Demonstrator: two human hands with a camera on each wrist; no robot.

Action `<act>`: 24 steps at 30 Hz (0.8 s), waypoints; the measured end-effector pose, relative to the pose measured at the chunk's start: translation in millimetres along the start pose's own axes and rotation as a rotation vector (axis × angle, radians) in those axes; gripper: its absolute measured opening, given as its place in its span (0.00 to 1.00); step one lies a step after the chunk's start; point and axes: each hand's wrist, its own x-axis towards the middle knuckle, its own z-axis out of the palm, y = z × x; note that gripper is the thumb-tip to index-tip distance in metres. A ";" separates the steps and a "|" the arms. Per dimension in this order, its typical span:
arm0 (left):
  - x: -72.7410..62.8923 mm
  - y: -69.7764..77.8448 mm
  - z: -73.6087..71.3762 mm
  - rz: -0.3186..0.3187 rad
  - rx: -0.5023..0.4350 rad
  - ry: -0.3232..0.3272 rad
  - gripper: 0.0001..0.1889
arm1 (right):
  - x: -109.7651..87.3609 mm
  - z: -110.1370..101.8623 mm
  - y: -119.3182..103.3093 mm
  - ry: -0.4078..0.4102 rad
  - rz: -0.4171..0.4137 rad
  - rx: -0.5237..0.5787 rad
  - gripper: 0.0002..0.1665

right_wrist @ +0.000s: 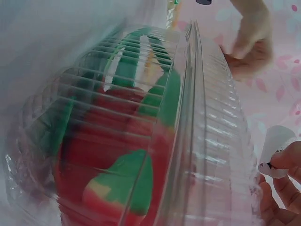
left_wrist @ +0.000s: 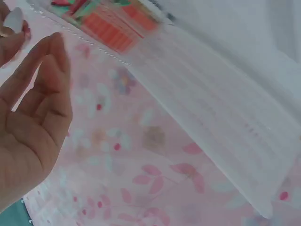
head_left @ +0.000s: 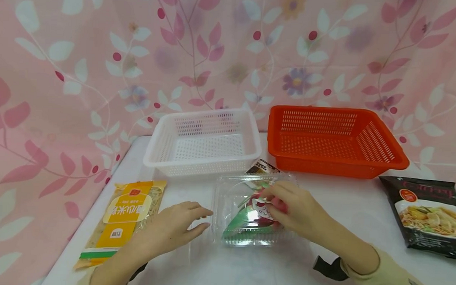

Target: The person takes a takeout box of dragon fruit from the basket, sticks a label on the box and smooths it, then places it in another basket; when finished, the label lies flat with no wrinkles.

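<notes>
A clear plastic clamshell box point(head_left: 220, 201) lies on the table in front of me, its ribbed side large in the right wrist view. Inside shows a red-and-green item point(right_wrist: 122, 183) that looks like a dragon fruit. Over the lid, my right hand point(head_left: 295, 207) pinches a small white label point(head_left: 262, 209) with writing; in the right wrist view the label point(right_wrist: 278, 146) curls between thumb and fingers. My left hand point(head_left: 177, 224) hovers just left of the box with fingers loosely bent and nothing in them. In the left wrist view that hand point(left_wrist: 35, 108) fills the left side.
Behind the box stand a white basket point(head_left: 202, 166) and a red basket point(head_left: 325, 164). A yellow noodle packet point(head_left: 121, 214) lies at left, a black noodle packet point(head_left: 429, 214) at right. A small dark-printed packet point(head_left: 263, 165) pokes out behind the box. Floral cloth point(head_left: 231, 54) hangs at the back.
</notes>
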 end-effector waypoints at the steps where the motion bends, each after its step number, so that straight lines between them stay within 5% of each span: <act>1: 4.0 5.9 -2.2 0.068 -0.024 0.061 0.12 | 1.0 -0.1 1.0 -0.005 0.008 0.018 0.19; 6: 25.0 28.2 -7.4 0.309 -0.066 0.319 0.10 | 5.3 -0.1 5.8 -0.015 0.037 0.055 0.21; 12: 49.8 38.8 -2.3 0.455 -0.010 0.432 0.17 | 10.6 0.8 8.9 -0.025 0.052 0.014 0.22; 24: 73.0 44.1 18.8 0.454 0.064 0.468 0.10 | 17.4 5.3 17.5 -0.051 0.091 0.069 0.17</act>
